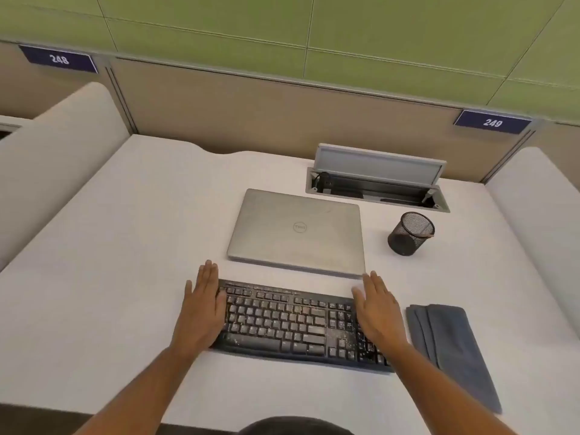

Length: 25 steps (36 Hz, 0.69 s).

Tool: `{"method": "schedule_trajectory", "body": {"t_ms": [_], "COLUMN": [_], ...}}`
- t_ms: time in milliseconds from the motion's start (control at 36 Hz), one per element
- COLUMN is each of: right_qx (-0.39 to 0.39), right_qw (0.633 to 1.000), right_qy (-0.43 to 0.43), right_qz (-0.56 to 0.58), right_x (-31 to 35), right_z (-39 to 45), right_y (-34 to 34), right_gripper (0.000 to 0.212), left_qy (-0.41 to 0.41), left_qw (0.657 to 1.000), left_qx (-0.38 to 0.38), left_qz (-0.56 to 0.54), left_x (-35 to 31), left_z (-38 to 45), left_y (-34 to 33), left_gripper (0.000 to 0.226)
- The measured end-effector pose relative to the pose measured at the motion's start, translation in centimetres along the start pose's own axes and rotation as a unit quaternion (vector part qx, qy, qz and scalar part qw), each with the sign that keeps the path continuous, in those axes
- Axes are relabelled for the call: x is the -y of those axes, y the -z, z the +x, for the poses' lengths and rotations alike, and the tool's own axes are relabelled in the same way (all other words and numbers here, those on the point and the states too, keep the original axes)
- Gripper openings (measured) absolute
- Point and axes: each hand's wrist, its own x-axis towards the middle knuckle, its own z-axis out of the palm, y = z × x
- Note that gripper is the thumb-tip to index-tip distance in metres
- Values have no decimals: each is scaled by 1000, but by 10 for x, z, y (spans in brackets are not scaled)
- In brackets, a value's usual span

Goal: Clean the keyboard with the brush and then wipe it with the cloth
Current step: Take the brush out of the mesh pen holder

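Your left hand (201, 309) and right hand (378, 312) lie flat with straight fingers on the two ends of the dusty keyboard (292, 324), grasping nothing. The folded cloth (452, 350) lies just right of the keyboard, the closed laptop (298, 230) just behind it.

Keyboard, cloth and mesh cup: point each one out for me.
keyboard (282, 321), head view, middle key rows.
cloth (452, 346), head view, centre of the folded fabric.
mesh cup (408, 237), head view, outer side wall.
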Motion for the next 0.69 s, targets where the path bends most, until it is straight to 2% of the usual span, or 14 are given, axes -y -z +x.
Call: {"method": "schedule_trajectory", "body": {"t_ms": [167,333,417,694], "right_qx": [-17,-73,-100,-118], "right_qw": [998,984,979,971], "right_qy": [-46,-101,-106,-107], "right_qz": [48,127,143,179], "right_x": [-14,-29,-31,-38], "right_z": [-21,-42,-50,-54], "right_y": [-6,-19,-22,-40], "right_gripper": [52,42,34,40], "left_qy": [51,142,160,188], "left_qw": [998,980,975,965], "left_qx": [-6,5,-6,-18], "left_qz": [-45,-136,-153,-181], "left_x": [4,-5,-11,-17], "left_z": [-16,-32,-36,-38], "left_y": [0,7,12,19], "left_gripper": [60,60,57,53]}}
